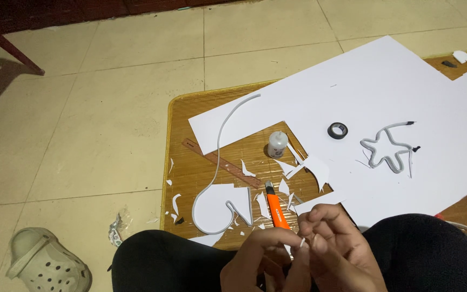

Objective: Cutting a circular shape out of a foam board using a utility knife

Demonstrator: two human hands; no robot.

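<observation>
Two hands pinch one small white scrap above the knees

Head view: both hands meet at the bottom middle of the picture, between the person's dark-clothed knees. The left hand (pixel 258 259) and the right hand (pixel 333 246) are curled, fingertips pressed together around a small white scrap (pixel 302 241), which looks like a thin piece of paper or strip. The scrap sits exactly between the two hands, so neither hand is clearly nearer; its long axis seems to run slantwise, from lower left to upper right, though it is too small to be sure.

Just beyond the fingers lies an orange utility knife (pixel 277 208) on the woven mat (pixel 190 162), its long axis pointing away from the person, slightly to the left. It is nearer to the left hand. Farther left lies a white heart shape (pixel 214 208) edged with a grey strip. A glue bottle (pixel 278 144), a black tape roll (pixel 338 130) and a grey star outline (pixel 387 153) lie well apart, farther away on the white sheet (pixel 385 92).
</observation>
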